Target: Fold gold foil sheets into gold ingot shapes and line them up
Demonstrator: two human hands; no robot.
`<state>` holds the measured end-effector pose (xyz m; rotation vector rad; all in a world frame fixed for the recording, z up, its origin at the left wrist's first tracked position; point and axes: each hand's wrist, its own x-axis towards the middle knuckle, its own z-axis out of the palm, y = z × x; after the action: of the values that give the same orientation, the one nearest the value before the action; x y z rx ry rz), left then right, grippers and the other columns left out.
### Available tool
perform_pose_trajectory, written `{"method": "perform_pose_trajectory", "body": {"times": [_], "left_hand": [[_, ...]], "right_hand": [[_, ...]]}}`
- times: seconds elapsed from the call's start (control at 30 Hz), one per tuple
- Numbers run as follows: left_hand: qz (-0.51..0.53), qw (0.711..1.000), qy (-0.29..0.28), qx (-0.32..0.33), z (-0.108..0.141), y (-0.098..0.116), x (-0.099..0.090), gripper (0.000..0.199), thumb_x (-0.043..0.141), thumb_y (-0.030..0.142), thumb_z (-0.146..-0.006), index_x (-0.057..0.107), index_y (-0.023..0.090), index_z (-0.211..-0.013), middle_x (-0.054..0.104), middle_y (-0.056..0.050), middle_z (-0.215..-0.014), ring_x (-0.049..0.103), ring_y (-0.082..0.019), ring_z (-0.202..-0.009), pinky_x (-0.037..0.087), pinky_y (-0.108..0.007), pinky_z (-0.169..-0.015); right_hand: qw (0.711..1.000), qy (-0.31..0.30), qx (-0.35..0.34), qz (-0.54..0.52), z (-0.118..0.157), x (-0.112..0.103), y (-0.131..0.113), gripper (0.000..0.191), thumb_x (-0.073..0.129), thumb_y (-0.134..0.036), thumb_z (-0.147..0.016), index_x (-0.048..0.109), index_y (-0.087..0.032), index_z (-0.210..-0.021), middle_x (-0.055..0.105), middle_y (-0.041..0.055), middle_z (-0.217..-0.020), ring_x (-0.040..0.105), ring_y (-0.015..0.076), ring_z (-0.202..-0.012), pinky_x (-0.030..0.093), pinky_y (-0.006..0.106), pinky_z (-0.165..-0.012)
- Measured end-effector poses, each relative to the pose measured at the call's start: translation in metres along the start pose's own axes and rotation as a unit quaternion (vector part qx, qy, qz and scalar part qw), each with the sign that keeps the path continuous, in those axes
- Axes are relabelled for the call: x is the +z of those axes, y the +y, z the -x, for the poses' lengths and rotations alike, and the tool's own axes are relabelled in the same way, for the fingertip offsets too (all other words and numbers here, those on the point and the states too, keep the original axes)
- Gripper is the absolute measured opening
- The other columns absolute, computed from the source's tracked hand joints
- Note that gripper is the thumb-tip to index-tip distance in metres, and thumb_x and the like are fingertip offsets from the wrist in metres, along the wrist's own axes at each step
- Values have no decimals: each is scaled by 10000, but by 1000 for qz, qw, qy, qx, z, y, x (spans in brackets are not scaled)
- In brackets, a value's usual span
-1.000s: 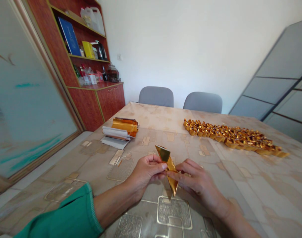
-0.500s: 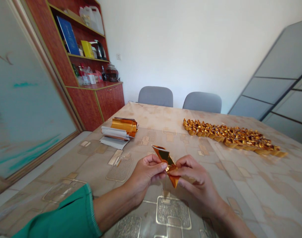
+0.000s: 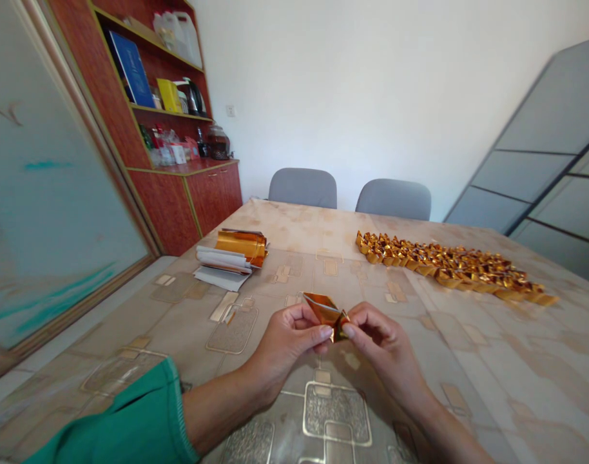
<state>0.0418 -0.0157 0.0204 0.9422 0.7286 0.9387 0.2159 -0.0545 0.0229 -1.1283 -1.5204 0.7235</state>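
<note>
Between my two hands is a partly folded piece of gold foil paper (image 3: pixel 322 309), shiny gold with a pale edge along its upper flap. My left hand (image 3: pixel 294 332) pinches its left side between thumb and fingers. On the right side, my right hand (image 3: pixel 376 332) grips a folded corner, thumb on the near face. The fingers hide much of the lower part of the paper. Both hands are above the table, near its front. A stack of gold foil sheets (image 3: pixel 241 241) with whitish backs lies beyond my left hand. Rows of folded gold paper pieces (image 3: pixel 439 261) lie beyond my right hand.
A patterned cloth covers the table (image 3: pixel 294 219). Two grey chairs (image 3: pixel 302 187) stand at its far side against the white wall. To the left rises a red-brown cabinet (image 3: pixel 212 193) with bottles, a kettle and jars. Grey panels (image 3: pixel 531 142) stand at the right.
My right hand has turned the lower point of the foil paper upward, so the downward tip no longer shows. The upper flap now leans lower and wider. My left hand keeps its pinch.
</note>
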Motion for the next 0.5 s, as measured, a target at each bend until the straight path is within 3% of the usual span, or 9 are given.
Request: {"method": "perform_pose_trajectory", "body": {"times": [0.17,0.33,0.5], "left_hand": [[-11,1000,-9,6,3,1,3,294,862,301,-647,651,127,-754,662,-8,-668,569,-85,-582,444,-189,-571],[-18,1000,-2,-18,2,-1,2,326,869,353,-637,680,124,-772,689,-25,-702,607,-106,-622,481,-203,-591],[-32,999,-7,-18,1,-2,2,294,858,338,-662,693,117,-764,684,-16,-682,606,-93,-609,484,-189,-591]], "right_hand": [[999,0,0,53,-2,-1,-1,255,633,-331,-911,606,-203,-692,579,2,-685,522,160,-643,378,286,-599],[995,-58,-43,70,-5,-9,-5,200,671,-304,-903,666,-217,-724,605,15,-778,575,174,-747,416,295,-683],[990,-69,-42,119,-6,-10,-5,235,653,-236,-890,591,-208,-665,593,13,-767,567,170,-728,407,286,-648]]}}
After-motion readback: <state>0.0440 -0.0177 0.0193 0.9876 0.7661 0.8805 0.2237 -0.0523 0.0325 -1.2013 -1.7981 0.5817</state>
